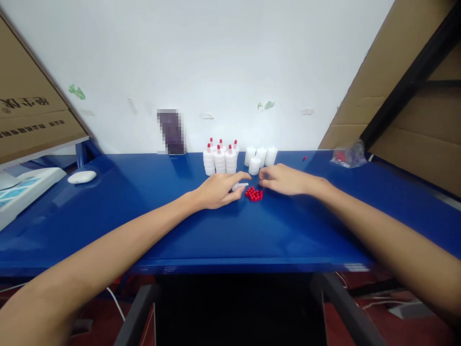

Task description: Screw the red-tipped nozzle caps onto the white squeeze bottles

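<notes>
Tabletop: solid blue. Nozzle bottles: white, red-capped. Loose caps: red. Wall: white, green-patched. Left cardboard panel: brown, dark-lettered.

On the table, a cluster of capped bottles stood near the back edge, before the wall; to its right, also near that edge, stood a group of uncapped containers, one in front of the others. Nearer the front edge, a pile of caps lay between the left hand and right hand. Toward the back right corner lay a lone cap and, farther right, a plastic bag. A small case lay toward the left edge.
</notes>
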`<state>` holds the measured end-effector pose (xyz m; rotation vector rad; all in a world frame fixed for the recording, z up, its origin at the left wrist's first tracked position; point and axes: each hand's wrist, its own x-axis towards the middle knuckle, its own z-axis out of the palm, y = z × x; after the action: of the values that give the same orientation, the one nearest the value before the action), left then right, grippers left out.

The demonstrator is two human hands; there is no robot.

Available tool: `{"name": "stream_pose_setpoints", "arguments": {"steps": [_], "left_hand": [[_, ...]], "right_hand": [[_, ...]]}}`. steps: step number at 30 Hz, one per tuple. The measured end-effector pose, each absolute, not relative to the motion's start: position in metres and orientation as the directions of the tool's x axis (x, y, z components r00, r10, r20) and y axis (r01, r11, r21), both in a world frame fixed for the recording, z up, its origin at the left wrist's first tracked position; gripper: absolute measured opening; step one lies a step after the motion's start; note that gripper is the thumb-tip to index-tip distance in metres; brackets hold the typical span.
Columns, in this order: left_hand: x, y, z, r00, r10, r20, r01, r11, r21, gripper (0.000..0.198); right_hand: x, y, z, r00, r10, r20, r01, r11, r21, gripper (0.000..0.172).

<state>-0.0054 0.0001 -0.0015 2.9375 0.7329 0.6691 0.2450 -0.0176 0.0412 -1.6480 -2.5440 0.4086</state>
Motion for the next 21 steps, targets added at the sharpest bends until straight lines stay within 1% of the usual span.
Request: {"name": "stream_pose_setpoints", "arguments": {"steps": [3, 8, 11, 14, 17, 21], "left_hand": [[-0.0051, -0.0002, -0.0012, 0.796, 0.465, 0.387, 0.444, -0.884, 0.148, 0.043], [-0.0049, 0.0007, -0.0022, 0.796, 0.455, 0.399, 0.435, -0.889, 0.145, 0.042], [-0.0050, 0.0004, -0.0019, 0.800, 0.453, 0.393, 0.433, -0.890, 0.145, 0.041], [-0.0048, -0.0002, -0.0013, 0.803, 0.452, 0.389, 0.432, -0.891, 0.143, 0.041], [-0.0043, -0.0002, -0.0015, 0.804, 0.450, 0.389, 0.433, -0.891, 0.136, 0.041], [-0.0033, 0.0016, -0.0027, 0.809, 0.447, 0.382, 0.429, -0.893, 0.137, 0.041]], "right_hand": [[0.2452, -0.0167, 0.0393, -0.430, 0.898, -0.093, 0.881, 0.395, -0.261, 0.012], [0.2475, -0.0151, 0.0377, -0.441, 0.896, -0.058, 0.865, 0.407, -0.293, 0.018], [0.2506, -0.0126, 0.0358, -0.488, 0.873, -0.021, 0.833, 0.459, -0.309, 0.020], [0.2523, -0.0118, 0.0352, -0.547, 0.837, -0.008, 0.794, 0.516, -0.320, 0.016], [0.2518, -0.0134, 0.0361, -0.589, 0.807, -0.044, 0.765, 0.538, -0.354, 0.013], [0.2505, -0.0156, 0.0367, -0.617, 0.781, -0.094, 0.740, 0.535, -0.408, 0.016]]}}
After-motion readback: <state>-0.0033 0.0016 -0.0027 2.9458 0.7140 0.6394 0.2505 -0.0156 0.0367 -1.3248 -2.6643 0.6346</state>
